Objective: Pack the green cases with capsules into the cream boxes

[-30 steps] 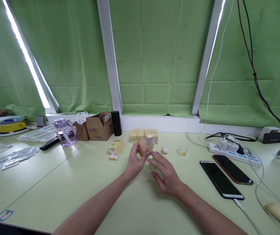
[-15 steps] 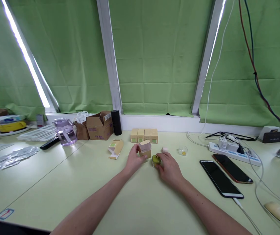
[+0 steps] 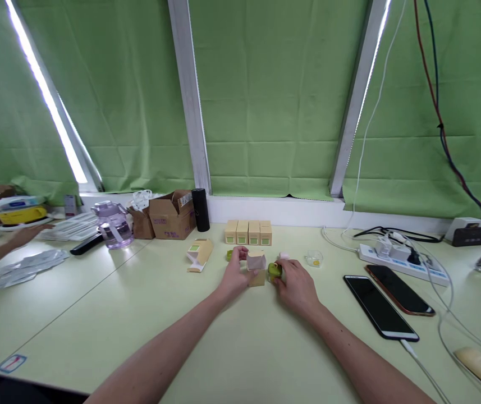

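My left hand (image 3: 235, 276) is closed on a small tan cardboard box (image 3: 257, 277) with its flap standing up. Just right of the box, my right hand (image 3: 296, 286) pinches a small round green item (image 3: 274, 271), too small to name. Another green object (image 3: 229, 255) shows behind my left fingers, partly hidden. A small white piece (image 3: 283, 256) lies behind my right hand. Farther back stands a row of several small closed boxes (image 3: 247, 232) with green labels. An opened box (image 3: 200, 255) lies on its side to the left.
A clear plastic piece (image 3: 314, 258) lies right of my hands. Two phones (image 3: 381, 307) and a power strip (image 3: 404, 262) with cables are on the right. At left are a purple jug (image 3: 114, 225), a carton (image 3: 172, 216), a black cylinder (image 3: 200, 210) and another person's hand (image 3: 30, 234).
My left hand has brought the box nearer to me and slightly right. The green item in my right hand has shifted a little right. Another person's arm has appeared at far left.
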